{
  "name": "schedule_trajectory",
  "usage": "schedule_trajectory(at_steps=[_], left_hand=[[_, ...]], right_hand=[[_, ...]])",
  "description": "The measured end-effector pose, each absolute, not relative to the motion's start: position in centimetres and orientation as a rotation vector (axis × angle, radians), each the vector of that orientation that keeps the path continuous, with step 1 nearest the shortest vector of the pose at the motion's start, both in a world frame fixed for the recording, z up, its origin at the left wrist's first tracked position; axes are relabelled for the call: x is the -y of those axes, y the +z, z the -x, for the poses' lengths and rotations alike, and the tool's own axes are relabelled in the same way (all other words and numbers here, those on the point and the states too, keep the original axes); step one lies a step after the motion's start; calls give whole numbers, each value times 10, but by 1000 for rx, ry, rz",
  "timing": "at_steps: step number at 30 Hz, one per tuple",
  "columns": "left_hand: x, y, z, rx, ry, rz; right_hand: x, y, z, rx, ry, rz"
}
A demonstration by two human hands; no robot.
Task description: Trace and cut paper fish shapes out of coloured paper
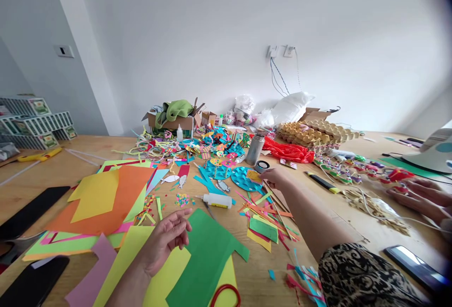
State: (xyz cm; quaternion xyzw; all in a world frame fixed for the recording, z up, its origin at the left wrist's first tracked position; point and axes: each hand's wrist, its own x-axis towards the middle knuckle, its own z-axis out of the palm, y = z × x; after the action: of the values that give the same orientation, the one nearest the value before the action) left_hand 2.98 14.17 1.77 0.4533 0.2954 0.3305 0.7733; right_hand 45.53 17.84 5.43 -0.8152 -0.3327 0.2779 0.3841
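Observation:
My left hand [168, 237] hovers over yellow and green paper, its fingers loosely curled and apart, with nothing in it. Farther off, my right hand [274, 178] has its fingertips together at the edge of a small orange paper cutout [253, 175] on a blue round piece [243, 180]. Beside that piece lies a second blue piece [218, 171] bearing flower-like cutouts. A white glue bottle [217, 200] rests on its side between my hands. The green paper [203, 255] is just right of my left hand.
Red scissor handles [226, 293] show at the bottom edge. A steel bottle [254, 150] stands beyond my right hand. A box cutter [322, 182] lies to its right. Another person's hands [420, 196] work at the right. Egg trays [318, 133] are stacked near the wall.

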Motion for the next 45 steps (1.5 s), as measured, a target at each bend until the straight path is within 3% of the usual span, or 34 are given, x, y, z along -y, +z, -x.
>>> schedule_trajectory(at_steps=[9, 19, 30, 37, 45], left_hand=[[-138, 25, -32, -641, 778, -950], [-133, 18, -42, -647, 814, -1014], [-135, 18, -46, -757, 950, -997], [-129, 23, -47, -744, 815, -1112], [-130, 22, -46, -792, 848, -1147]], right_hand=[[-139, 102, -390, 1050, 931, 1859], [-90, 60, -228, 1428, 1140, 1510], [-81, 42, -212, 1324, 1237, 1341], [-84, 27, -210, 1251, 1138, 1342], [-82, 29, -210, 1240, 1316, 1331]])
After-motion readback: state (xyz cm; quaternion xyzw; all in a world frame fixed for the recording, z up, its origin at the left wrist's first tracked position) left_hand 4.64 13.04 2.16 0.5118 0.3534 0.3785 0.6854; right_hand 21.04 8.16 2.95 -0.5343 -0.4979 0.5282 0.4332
